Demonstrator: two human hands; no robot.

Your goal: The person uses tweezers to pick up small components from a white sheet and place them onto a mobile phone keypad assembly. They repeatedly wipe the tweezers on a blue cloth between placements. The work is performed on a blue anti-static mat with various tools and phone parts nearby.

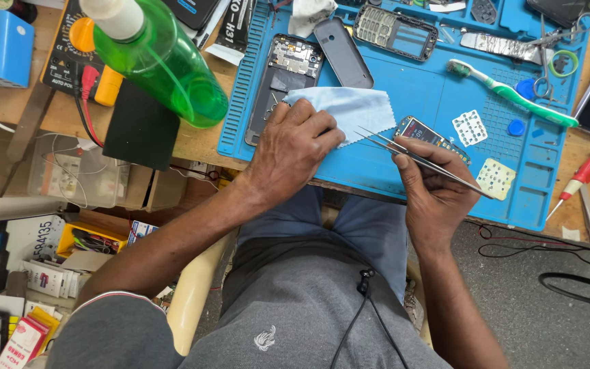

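My left hand (293, 147) lies flat, fingers spread, pressing a light blue cloth (349, 109) onto the blue repair mat (418, 82). My right hand (435, 191) pinches steel tweezers (421, 160), tips pointing left at the cloth, just beside a small circuit board (431, 137).

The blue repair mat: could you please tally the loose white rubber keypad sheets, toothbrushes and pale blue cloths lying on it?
White rubber keypad sheets: 2
Green and white toothbrush: 1
Pale blue cloth, under the left hand: 1
Total: 4

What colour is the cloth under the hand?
Light blue cloth, under the left hand; head view.
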